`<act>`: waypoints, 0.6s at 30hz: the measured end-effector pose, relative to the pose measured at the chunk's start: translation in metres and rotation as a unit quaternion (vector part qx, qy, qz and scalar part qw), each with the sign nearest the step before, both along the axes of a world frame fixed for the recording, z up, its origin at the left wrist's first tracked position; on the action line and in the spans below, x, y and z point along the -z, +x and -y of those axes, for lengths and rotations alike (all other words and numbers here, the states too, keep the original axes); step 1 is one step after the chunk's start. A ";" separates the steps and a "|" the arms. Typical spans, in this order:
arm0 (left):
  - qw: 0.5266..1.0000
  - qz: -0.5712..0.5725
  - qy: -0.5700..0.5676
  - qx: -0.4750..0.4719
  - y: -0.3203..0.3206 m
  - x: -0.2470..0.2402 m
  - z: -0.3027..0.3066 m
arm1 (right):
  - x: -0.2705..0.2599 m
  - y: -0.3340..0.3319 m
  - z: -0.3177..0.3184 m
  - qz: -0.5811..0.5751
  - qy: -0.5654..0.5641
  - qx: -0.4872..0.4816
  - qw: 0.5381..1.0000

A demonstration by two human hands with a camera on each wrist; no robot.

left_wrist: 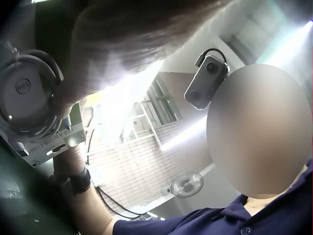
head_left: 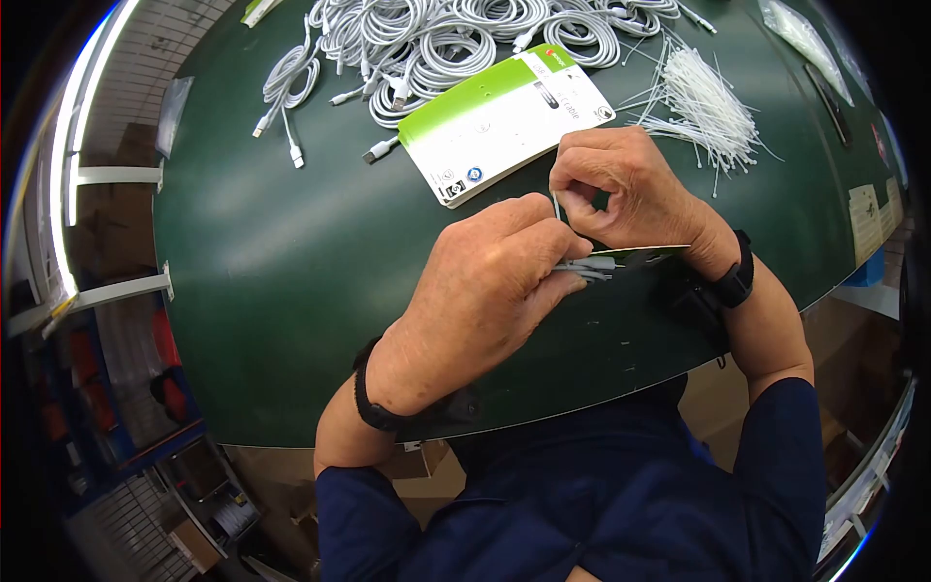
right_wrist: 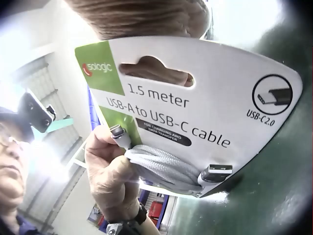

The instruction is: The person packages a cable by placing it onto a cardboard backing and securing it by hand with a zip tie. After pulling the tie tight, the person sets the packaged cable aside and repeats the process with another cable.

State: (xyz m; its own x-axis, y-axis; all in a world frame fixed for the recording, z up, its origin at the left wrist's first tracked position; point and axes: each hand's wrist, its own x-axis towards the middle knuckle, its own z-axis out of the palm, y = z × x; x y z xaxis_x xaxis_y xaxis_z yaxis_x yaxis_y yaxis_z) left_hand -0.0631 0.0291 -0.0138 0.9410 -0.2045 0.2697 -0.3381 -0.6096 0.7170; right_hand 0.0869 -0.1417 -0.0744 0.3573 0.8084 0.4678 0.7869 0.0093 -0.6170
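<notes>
The left hand [head_left: 495,286] grips a coiled grey cable [head_left: 590,266] against a printed card [head_left: 640,254], its thumb below the connector ends. In the right wrist view the card [right_wrist: 171,103] faces the camera, with the braided cable [right_wrist: 164,166] across its lower part and a metal plug at either side. Behind the card, the right hand [head_left: 630,184] pinches a thin white tie [head_left: 557,206] between thumb and forefinger, close to the left hand's knuckles. The left wrist view shows the coil [left_wrist: 29,98] around a round printed area of the card.
A stack of green and white cards [head_left: 504,121] lies on the green table [head_left: 262,291] beyond the hands. Coiled cables [head_left: 436,48] are heaped at the back, one coil [head_left: 289,82] apart to the left. Loose white ties [head_left: 703,107] form a pile at the back right.
</notes>
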 end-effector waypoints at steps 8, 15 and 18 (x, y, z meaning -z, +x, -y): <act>0.997 0.043 0.067 -0.006 0.002 0.004 0.002 | 0.004 0.003 -0.001 0.018 -0.025 0.007 1.000; 0.997 0.053 0.032 -0.055 0.005 0.006 -0.010 | 0.001 0.012 0.001 -0.019 -0.013 0.043 0.999; 0.993 0.016 -0.067 -0.092 0.005 0.001 -0.015 | -0.007 0.019 0.011 -0.141 0.031 0.132 0.981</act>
